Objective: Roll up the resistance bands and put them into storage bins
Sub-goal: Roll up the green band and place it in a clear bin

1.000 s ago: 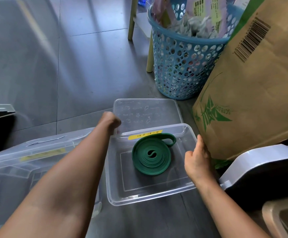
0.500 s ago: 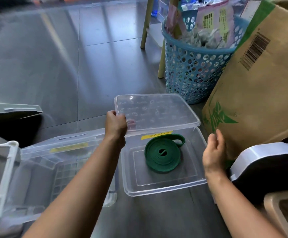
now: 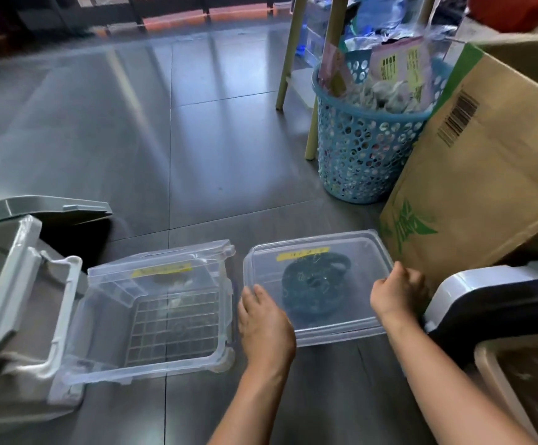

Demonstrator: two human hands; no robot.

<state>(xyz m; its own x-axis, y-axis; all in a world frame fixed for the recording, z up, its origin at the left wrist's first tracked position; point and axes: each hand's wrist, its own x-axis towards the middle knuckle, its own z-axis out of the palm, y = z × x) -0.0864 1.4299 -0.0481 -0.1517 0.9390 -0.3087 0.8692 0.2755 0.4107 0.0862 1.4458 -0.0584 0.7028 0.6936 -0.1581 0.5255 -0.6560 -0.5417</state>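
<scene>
A rolled green resistance band [image 3: 314, 289] lies inside a clear storage bin [image 3: 331, 335] on the floor, seen dimly through the clear lid [image 3: 360, 252] that covers the bin. The bin carries a yellow label [image 3: 303, 253] at its far side. My left hand [image 3: 266, 319] presses with its fingers on the lid's left near corner. At the lid's right edge, my right hand [image 3: 396, 293] curls its fingers over the rim.
A second clear bin [image 3: 152, 316] with a raised flap sits just left. A grey lidded box [image 3: 10, 300] stands at far left. A blue basket [image 3: 367, 149], a cardboard box [image 3: 486, 175] and a grey-black object [image 3: 502, 293] crowd the right side.
My left hand brought the lid from behind the bin down over it, covering the green band. My right hand moved onto the lid's right edge. The view tilted up.
</scene>
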